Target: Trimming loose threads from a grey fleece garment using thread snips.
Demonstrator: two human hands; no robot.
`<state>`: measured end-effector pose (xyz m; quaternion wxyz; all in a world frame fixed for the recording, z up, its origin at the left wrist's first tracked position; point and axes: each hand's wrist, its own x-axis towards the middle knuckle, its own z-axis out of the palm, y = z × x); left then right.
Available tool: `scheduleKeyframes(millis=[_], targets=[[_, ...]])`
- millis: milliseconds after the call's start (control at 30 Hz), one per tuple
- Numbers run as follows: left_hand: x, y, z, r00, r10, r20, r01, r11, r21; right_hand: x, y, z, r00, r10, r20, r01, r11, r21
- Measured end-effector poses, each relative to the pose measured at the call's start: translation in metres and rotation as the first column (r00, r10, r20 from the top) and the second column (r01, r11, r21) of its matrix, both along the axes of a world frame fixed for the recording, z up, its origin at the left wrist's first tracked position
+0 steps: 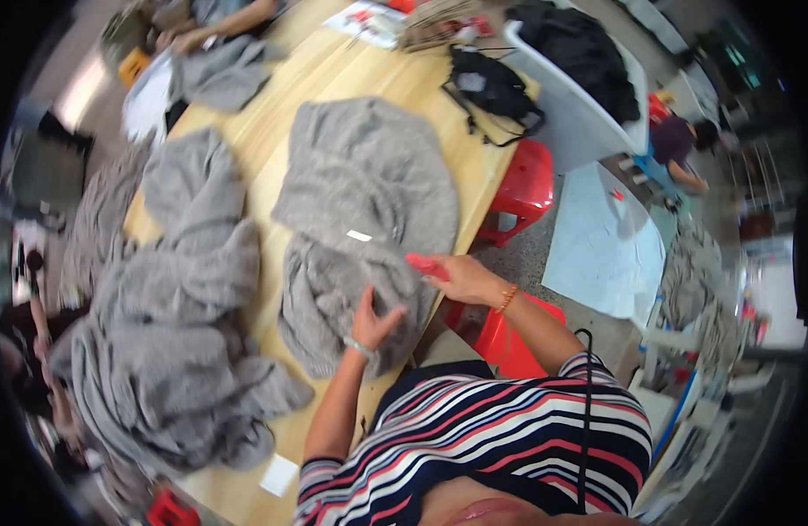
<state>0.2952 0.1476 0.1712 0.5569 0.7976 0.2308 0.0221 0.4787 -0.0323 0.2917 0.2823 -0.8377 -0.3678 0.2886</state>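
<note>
The fingers of the left hand (373, 324) are spread and pressing into the near, bunched end of the grey knitted sweater (364, 210) that lies across the wooden table (404, 83), while the right hand (461, 276) has its fingers closed around a small red tool (427, 265) at the garment's right edge. The knit looks soft, limp and light, likely to sag and stretch, so it is best gathered by a thick fold. A white tag (359, 235) sits mid-garment.
</note>
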Motion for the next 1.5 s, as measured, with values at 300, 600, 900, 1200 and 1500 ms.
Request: scheduleKeyframes(millis=[300,600,900,1200,1500], targets=[[-0.075,-0.002,-0.028,0.997,0.038,-0.072,-0.003,0.904,0.428,-0.016,-0.021,0.008,0.925,-0.380,0.025,0.363,0.900,0.242],[-0.124,0.074,-0.028,0.961,0.242,-0.135,-0.124,0.812,0.570,-0.051,-0.234,-0.065,0.688,-0.726,0.015,0.649,0.605,-0.460],[-0.124,0.078,-0.049,0.943,0.248,-0.224,-0.068,0.798,0.599,-0.203,-0.407,-0.219,0.541,-0.829,0.139,0.522,0.202,-0.829],[-0.125,0.077,-0.034,0.961,0.208,-0.184,-0.090,0.859,0.503,-0.204,-0.424,-0.278,0.404,-0.894,0.196,0.628,0.115,-0.770],[-0.136,0.073,-0.046,0.949,0.268,-0.164,-0.088,0.728,0.680,-0.185,-0.402,-0.332,0.205,-0.967,0.153,0.799,0.075,-0.597]])
